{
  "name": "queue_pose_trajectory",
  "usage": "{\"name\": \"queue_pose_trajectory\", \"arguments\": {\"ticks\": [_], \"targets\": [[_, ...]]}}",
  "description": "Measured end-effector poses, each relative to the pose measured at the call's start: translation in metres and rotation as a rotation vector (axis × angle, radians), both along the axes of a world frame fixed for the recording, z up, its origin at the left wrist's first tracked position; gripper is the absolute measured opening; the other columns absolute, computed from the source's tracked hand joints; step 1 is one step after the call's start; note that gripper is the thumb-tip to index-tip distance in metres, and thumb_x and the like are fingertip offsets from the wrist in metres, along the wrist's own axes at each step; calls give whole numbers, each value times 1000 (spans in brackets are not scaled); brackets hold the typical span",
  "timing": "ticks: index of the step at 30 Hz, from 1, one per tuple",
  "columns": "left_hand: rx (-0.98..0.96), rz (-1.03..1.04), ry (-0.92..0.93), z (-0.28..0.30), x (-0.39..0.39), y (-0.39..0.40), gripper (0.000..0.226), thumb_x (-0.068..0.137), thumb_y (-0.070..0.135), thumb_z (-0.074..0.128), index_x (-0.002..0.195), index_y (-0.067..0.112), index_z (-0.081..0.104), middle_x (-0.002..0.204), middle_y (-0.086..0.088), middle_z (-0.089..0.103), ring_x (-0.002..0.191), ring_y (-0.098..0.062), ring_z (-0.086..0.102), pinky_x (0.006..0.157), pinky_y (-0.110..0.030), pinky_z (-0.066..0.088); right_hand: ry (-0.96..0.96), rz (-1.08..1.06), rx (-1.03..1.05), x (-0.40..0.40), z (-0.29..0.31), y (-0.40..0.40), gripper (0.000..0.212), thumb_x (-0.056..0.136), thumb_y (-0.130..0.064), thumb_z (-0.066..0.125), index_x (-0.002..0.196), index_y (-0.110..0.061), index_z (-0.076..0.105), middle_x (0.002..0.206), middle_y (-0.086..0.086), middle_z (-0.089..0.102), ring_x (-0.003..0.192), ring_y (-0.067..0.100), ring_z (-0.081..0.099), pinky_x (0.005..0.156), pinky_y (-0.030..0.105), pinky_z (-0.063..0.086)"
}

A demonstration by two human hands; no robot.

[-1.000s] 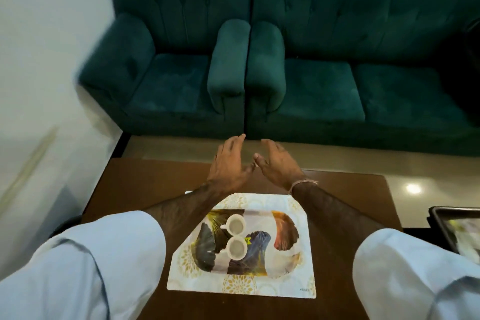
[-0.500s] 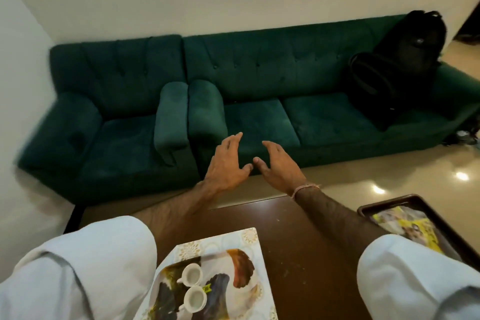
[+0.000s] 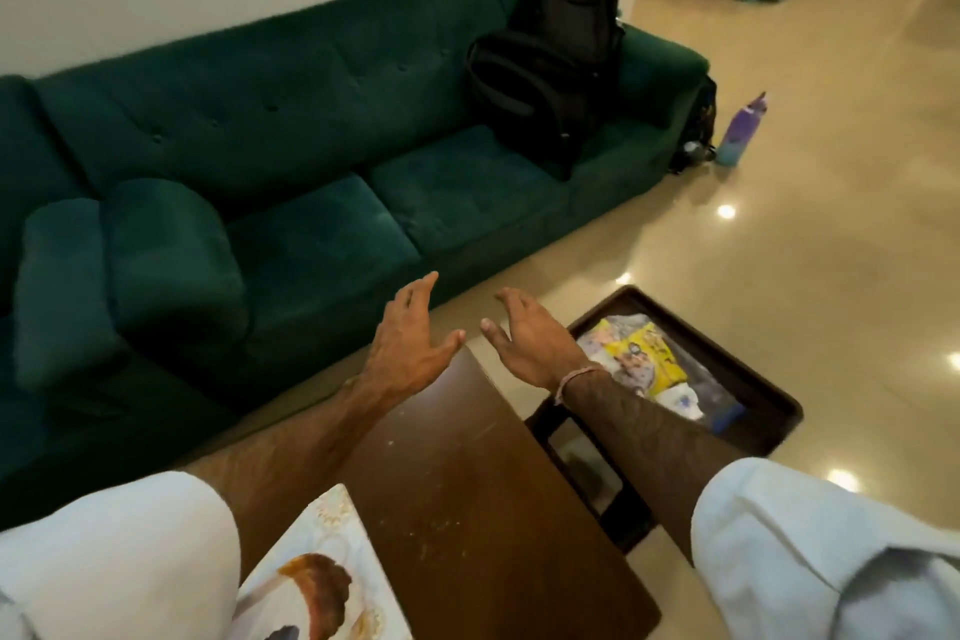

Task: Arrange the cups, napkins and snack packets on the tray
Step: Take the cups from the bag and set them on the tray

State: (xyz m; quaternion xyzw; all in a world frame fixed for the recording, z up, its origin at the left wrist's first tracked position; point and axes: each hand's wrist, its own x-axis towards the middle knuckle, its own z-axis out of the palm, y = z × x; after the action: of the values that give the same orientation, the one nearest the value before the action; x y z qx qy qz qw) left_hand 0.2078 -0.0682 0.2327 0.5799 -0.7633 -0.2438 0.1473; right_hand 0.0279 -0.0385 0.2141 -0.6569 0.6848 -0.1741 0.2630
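Sleeves point(image 3: 119, 566) frame your view; beside them a printed mat point(image 3: 332, 572) lies on the table point(image 3: 467, 483). Your left hand point(image 3: 410, 343) and right hand point(image 3: 530, 338) hover spread wide, holding nothing. Snack packets point(image 3: 644, 359) fill the tray point(image 3: 748, 379) beyond the table's right edge.

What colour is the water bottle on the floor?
Purple, with a teal bottom: the bottle, seen in the head view.
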Motion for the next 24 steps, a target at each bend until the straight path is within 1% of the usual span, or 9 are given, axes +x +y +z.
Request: {"name": "queue_pose_trajectory", "arguments": {"ticks": [4,8,9,11,12,14,19,21,24], "targets": [[76,-52,-1,-45,-63,-8,86,89,41,68,156,24,18,159,-7,26,143,-24,29,113,-40,31,3,-94,67,-69,-44,9,56,100,-47,42,145,-14,37,152,10,40,130,29,50,109,45,42],[189,-84,13,-95,-126,-5,82,88,43,69,154,25,24,158,-6,33,143,-26,34,111,-42,34,16,-160,102,-142,-91,19,54,98,-42,48,141,-9,42,145,15,45,128,34,50,106,45,42],[234,-88,19,-105,-138,-3,79,87,44,69,152,27,28,155,-5,38,140,-26,39,108,-42,37,28,-172,119,-157,-101,23,54,98,-42,49,142,-10,42,145,15,45,127,35,50,105,46,43],[303,-117,22,-130,-167,0,70,86,43,70,145,27,36,145,-2,52,130,-22,50,95,-32,44,39,-206,157,-187,-124,27,55,98,-42,51,142,-11,42,145,15,43,126,36,50,103,47,44],[328,-148,13,-143,-180,1,66,87,43,70,142,26,38,139,-1,57,123,-19,54,88,-26,43,41,-221,172,-201,-134,29,55,97,-43,52,141,-11,42,145,15,43,126,36,50,102,47,44],[388,-215,-16,-163,-203,3,62,88,45,68,139,23,41,132,1,61,112,-14,57,82,-23,42,57,-233,196,-224,-154,34,57,95,-42,56,141,-11,42,143,16,44,127,37,49,103,47,43],[534,-286,-70,-208,-250,9,69,86,46,69,140,16,39,131,-8,61,104,-18,60,78,-24,44,139,-228,292,-268,-198,49,75,83,-50,64,143,-16,37,145,16,41,129,39,44,103,50,44],[549,-299,-107,-223,-267,10,69,85,45,71,139,14,43,133,-9,60,110,-22,61,78,-26,45,194,-240,335,-280,-213,54,78,78,-56,64,142,-20,38,145,15,41,130,38,40,103,53,43],[535,-335,-146,-242,-283,13,60,85,43,72,132,11,51,131,-9,60,113,-24,59,81,-26,44,211,-252,412,-292,-233,61,81,78,-59,65,143,-21,36,140,16,42,127,37,41,103,51,44]]}}
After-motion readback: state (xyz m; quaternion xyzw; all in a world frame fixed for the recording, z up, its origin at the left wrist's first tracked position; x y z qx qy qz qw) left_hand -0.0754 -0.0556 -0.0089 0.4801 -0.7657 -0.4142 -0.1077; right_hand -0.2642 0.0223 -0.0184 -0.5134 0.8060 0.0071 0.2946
